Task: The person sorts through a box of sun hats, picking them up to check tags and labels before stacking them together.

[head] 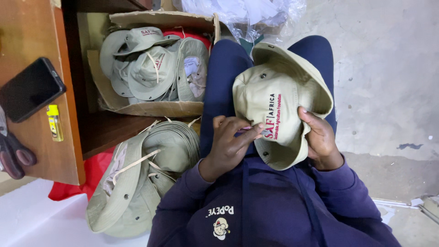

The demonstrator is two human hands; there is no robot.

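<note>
A torn brown cardboard box [151,109] lies open beside the person's knee and holds several khaki cloth bucket hats [153,68] with drawstrings, piled loosely, with something red showing at the back of the box. Below it, a second stack of khaki bucket hats [141,176] rests nested on the floor over a red sheet [91,171].

On the person's lap, over dark blue trousers, sits the beige cloth bucket hat with red and black embroidery [279,107], crown facing the camera. The left hand [228,146] has its fingers [244,126] curled closed, pinching at the edge of the embroidery on the hat's crown; whatever small thing they may be pinching is too small to make out. The right hand [320,139] grips the hat's brim from the other side, thumb on the crown, the remaining fingers hidden behind the cloth.

On the brown wooden surface [36,146] at the left lie a black phone [29,89], a small yellow lighter [55,122] and dark scissor handles [13,155], cut off by the frame edge. Crumpled clear plastic [247,13] lies past the knees.
</note>
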